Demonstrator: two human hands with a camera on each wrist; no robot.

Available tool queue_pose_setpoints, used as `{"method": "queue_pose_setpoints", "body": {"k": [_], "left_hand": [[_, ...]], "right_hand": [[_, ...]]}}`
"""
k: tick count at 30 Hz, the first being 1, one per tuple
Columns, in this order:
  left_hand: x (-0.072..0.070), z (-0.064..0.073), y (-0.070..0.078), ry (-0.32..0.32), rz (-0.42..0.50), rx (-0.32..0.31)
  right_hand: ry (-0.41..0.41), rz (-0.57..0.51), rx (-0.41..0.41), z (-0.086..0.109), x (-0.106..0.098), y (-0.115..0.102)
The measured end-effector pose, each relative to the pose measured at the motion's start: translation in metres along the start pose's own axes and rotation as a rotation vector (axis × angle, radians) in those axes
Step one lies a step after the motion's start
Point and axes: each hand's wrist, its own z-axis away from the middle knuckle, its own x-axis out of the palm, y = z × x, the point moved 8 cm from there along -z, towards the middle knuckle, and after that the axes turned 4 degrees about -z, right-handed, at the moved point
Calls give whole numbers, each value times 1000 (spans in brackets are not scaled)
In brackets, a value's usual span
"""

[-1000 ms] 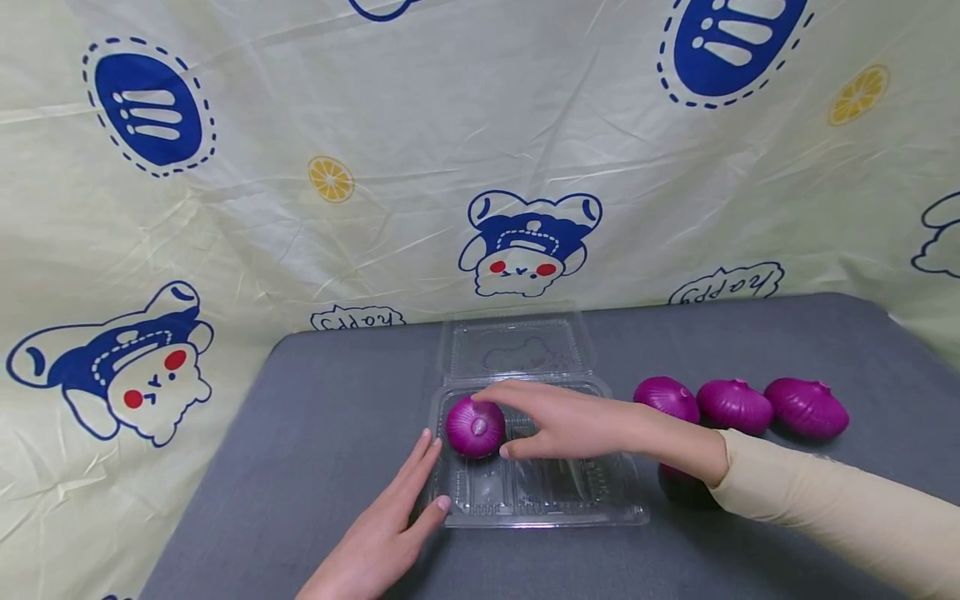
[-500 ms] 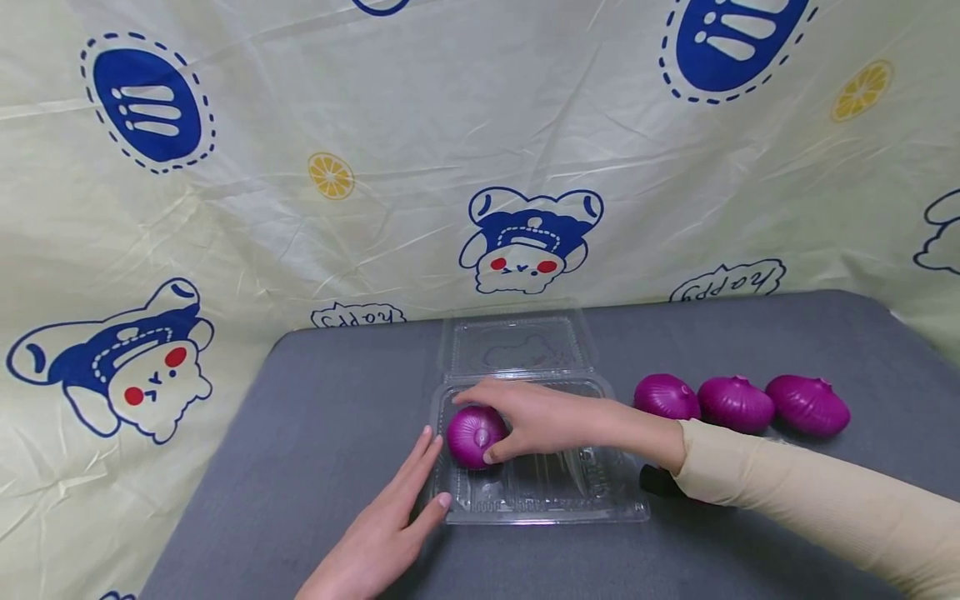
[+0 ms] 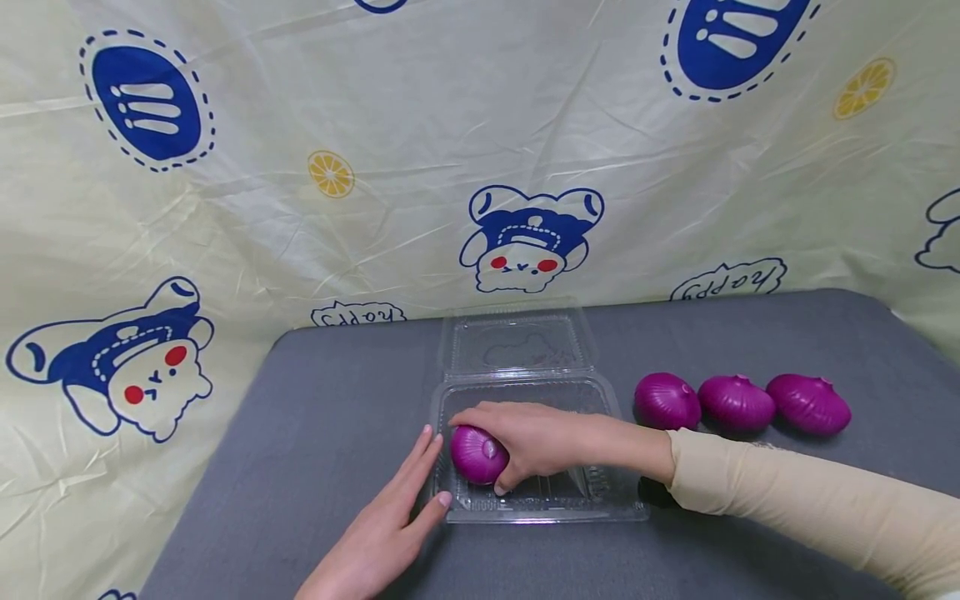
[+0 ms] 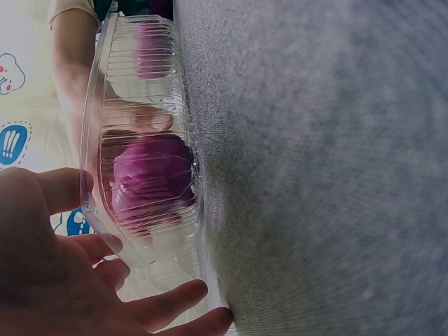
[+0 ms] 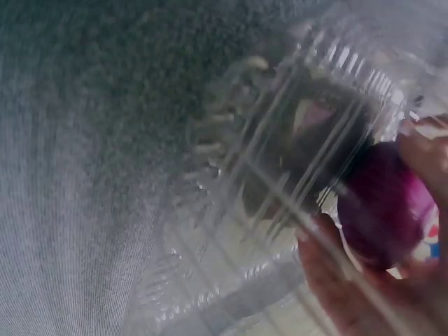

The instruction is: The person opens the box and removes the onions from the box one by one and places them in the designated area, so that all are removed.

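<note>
A purple onion (image 3: 478, 457) sits in the left part of a clear plastic clamshell box (image 3: 547, 515), its lid (image 3: 517, 337) laid back behind. My right hand (image 3: 536, 437) curls over the onion, fingers on the far side and thumb on the near side. In the right wrist view the onion (image 5: 383, 210) lies between thumb and fingers, seen partly through blurred plastic. My left hand (image 3: 382, 525) is spread, with its fingertips at the box's left edge. From the left wrist, the onion (image 4: 150, 178) shows through the ribbed wall.
Three more purple onions (image 3: 737, 404) stand in a row to the right of the box on the grey tabletop (image 3: 315, 417). A dark object (image 3: 656, 493) is mostly hidden under the right sleeve. A printed curtain (image 3: 405, 233) hangs behind the table.
My right hand has closed round the onion, and both have shifted slightly toward the front of the box. The left hand has stayed where it was.
</note>
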Motion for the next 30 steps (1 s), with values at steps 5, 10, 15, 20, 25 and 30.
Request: {"method": "queue_pose_setpoints", "body": {"k": [5,10,15,20,25,30], "left_hand": [[-1,0,2,2,2,0],[-1,0,3,11,0,8],[-1,-1,4,5,3,7],[1,-2,1,-17,17,-33],[0,-1,3,7,0,-16],[-2,2,5,35,-8,10]], "right_hand": [[29,75,24,5,-2,-1],[58,106,47,12,-4,0],[74,51,38,20,-7,2],[94,7,38,30,-15,1],[141,47,68,42,-24,-1],[212,102,82,55,-33,-2]]}}
